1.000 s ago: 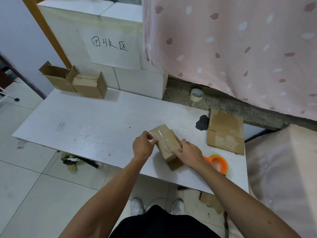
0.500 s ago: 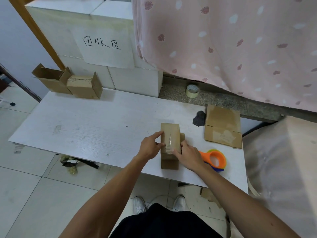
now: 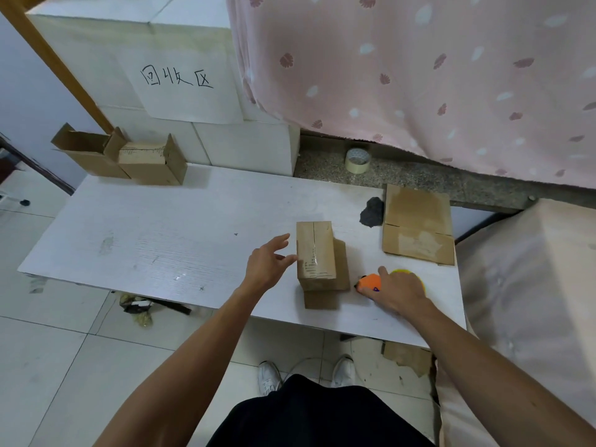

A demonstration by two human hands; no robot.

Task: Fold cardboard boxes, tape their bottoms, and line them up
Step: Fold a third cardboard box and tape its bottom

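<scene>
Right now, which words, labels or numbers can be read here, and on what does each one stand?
"回收区": handwritten in black on the white paper sheet.
Print on the taped box: too small to read.
Print on the far folded box: blurred, unreadable.
Mark on the orange tape dispenser: too small to read.

The white table carried two boxes at its far left corner: an open box and a second box touching its right side. Near the front edge, right of the middle, a taped box stood seam up, one flap lying flat on the table toward the near edge. Just right of it lay an orange dispenser, the right hand curled over it. Farther back on the right lay a flat carton, with a dark patch beside its left edge.
</scene>
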